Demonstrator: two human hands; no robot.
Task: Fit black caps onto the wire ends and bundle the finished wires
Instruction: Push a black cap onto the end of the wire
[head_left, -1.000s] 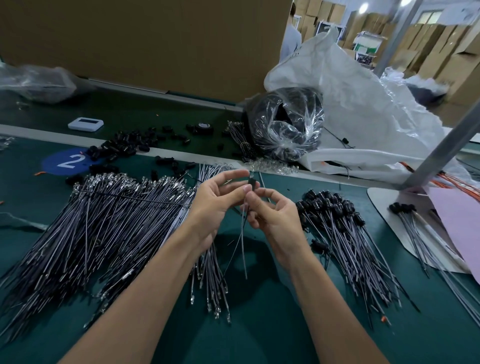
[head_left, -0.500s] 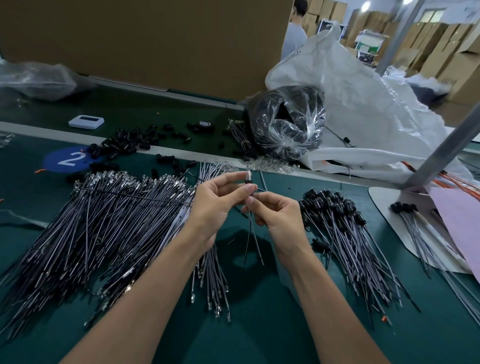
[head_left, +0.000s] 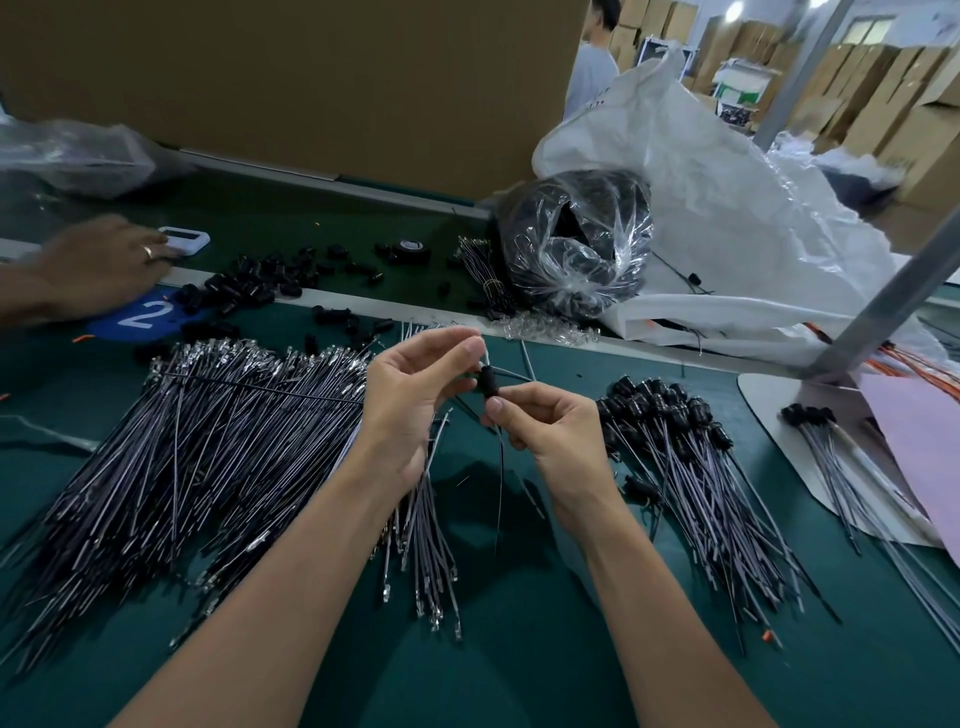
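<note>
Both my hands meet over the middle of the green table. My left hand (head_left: 415, 395) pinches a black cap (head_left: 489, 380) between thumb and forefinger. My right hand (head_left: 545, 431) pinches a thin wire (head_left: 500, 483) just below the cap, and the wire hangs down toward the table. A large pile of uncapped wires (head_left: 197, 457) fans out to the left. To the right lies a pile of capped wires (head_left: 691, 467) with black caps at their far ends. Loose black caps (head_left: 260, 286) are scattered beyond the left pile.
Another person's hand (head_left: 98, 270) reaches in at the far left near a white device (head_left: 184, 240) and a blue "2" marker (head_left: 140, 317). A clear bag of black parts (head_left: 576, 244) and a big white sack (head_left: 727, 208) stand behind. A white tray (head_left: 769, 410) holds more capped wires at right.
The black cap now shows between my fingertips and my hands sit slightly apart on it. Another person's hand has come into view at the far left.
</note>
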